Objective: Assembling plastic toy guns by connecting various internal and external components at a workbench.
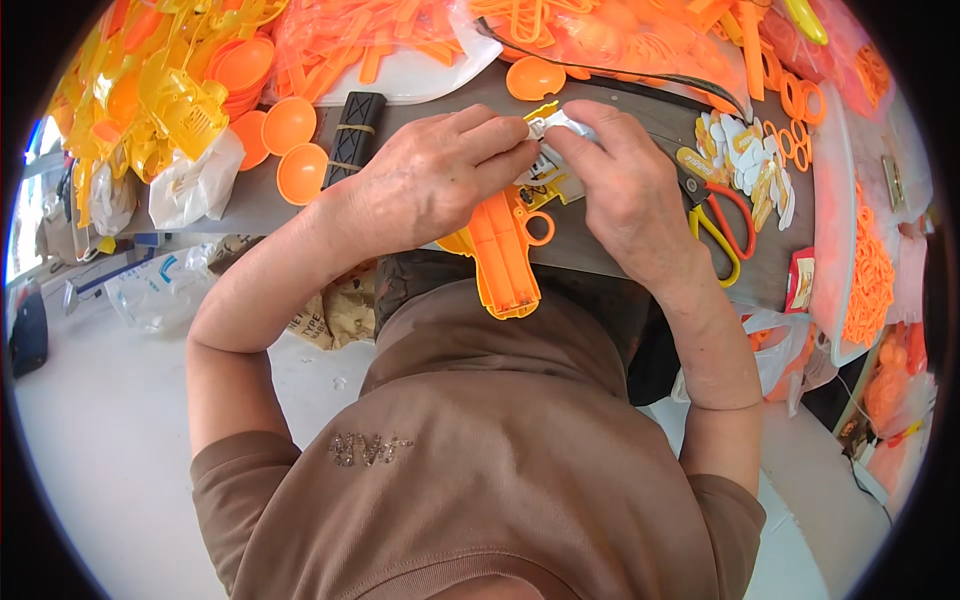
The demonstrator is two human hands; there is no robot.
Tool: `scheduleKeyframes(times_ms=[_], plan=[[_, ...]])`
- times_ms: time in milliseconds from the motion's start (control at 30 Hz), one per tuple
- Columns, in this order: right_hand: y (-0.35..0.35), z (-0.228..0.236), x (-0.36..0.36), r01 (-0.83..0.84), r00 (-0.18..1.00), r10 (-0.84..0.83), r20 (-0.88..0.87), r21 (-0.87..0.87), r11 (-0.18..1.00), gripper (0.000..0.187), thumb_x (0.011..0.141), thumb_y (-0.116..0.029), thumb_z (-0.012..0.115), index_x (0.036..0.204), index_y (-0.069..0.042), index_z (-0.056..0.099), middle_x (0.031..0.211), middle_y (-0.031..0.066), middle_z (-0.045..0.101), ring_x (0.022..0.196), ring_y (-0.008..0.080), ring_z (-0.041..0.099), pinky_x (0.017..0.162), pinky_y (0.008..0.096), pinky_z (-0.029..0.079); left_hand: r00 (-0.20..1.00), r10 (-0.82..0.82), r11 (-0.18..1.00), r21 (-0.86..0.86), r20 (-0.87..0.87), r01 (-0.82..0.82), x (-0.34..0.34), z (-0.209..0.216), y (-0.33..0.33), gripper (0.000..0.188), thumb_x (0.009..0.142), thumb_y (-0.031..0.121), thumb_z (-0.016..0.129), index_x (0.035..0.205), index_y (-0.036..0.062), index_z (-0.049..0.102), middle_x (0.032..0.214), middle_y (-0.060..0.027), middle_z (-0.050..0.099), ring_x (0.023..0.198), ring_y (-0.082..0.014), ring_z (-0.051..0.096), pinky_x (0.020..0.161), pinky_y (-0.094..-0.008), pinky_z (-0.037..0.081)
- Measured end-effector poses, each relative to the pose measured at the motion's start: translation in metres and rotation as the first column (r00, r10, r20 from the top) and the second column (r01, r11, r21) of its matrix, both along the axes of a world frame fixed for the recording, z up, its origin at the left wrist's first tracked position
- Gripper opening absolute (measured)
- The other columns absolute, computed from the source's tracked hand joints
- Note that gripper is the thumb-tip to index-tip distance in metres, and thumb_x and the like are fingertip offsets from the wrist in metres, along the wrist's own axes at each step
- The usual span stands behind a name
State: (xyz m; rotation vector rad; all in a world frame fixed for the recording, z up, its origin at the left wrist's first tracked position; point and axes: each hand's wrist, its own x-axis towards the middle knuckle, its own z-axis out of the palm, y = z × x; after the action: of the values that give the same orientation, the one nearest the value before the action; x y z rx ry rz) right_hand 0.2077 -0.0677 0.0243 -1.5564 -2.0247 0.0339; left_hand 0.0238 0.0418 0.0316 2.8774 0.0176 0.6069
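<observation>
An orange plastic toy gun (pixel 503 255) lies at the near edge of the grey table (pixel 600 250), its grip pointing toward me. My left hand (pixel 430 180) rests over its upper left part. My right hand (pixel 625 190) sits on the right side. The fingertips of both hands meet on a small white and silver sticker piece (pixel 553 125) above the toy's yellow part. Both hands pinch that piece. The toy's top is mostly hidden under my hands.
Scissors with red and yellow handles (pixel 722 228) lie right of my right hand, beside a pile of stickers (pixel 745 160). Orange half shells (pixel 290 125) and a black block (pixel 352 135) sit at left. Bags of orange and yellow parts (pixel 370 40) line the back.
</observation>
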Motion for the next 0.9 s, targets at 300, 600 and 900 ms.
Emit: scheduleKeyframes(times_ms=[300, 600, 900], plan=[[0.004, -0.008, 0.001, -0.006, 0.995, 0.011, -0.100, 0.048, 0.999, 0.028, 0.072, 0.013, 0.063, 0.097, 0.002, 0.061, 0.103, 0.0129, 0.059, 0.091, 0.0298, 0.060, 0.075, 0.0360, 0.051, 0.994, 0.052, 0.997, -0.057, 0.099, -0.047, -0.003, -0.012, -0.003, 0.037, 0.067, 0.002, 0.062, 0.104, -0.0006, 0.056, 0.099, -0.0098, 0.055, 0.084, -0.0250, 0.058, 0.072, -0.0337, 0.052], [-0.004, -0.012, -0.007, 0.073, 0.964, -0.064, -0.257, 0.027, 0.997, 0.033, 0.078, 0.009, 0.064, 0.108, -0.001, 0.054, 0.105, 0.0141, 0.060, 0.089, 0.0271, 0.061, 0.074, 0.0328, 0.051, 0.938, 0.291, 0.934, -0.269, 0.189, -0.235, 0.003, -0.011, -0.014, 0.028, 0.074, 0.004, 0.065, 0.101, -0.0001, 0.058, 0.101, -0.0122, 0.056, 0.090, -0.0306, 0.056, 0.078, -0.0376, 0.048], [-0.006, 0.003, -0.002, 0.037, 0.956, -0.066, -0.287, -0.108, 0.993, 0.031, 0.077, 0.006, 0.065, 0.106, -0.001, 0.057, 0.108, 0.0130, 0.056, 0.092, 0.0252, 0.058, 0.075, 0.0315, 0.049, 0.868, 0.493, 0.842, -0.279, 0.053, -0.461, -0.002, -0.011, -0.045, 0.059, 0.068, 0.030, 0.079, 0.114, 0.0003, 0.057, 0.120, -0.0153, 0.054, 0.108, -0.0332, 0.051, 0.093, -0.0426, 0.040]])
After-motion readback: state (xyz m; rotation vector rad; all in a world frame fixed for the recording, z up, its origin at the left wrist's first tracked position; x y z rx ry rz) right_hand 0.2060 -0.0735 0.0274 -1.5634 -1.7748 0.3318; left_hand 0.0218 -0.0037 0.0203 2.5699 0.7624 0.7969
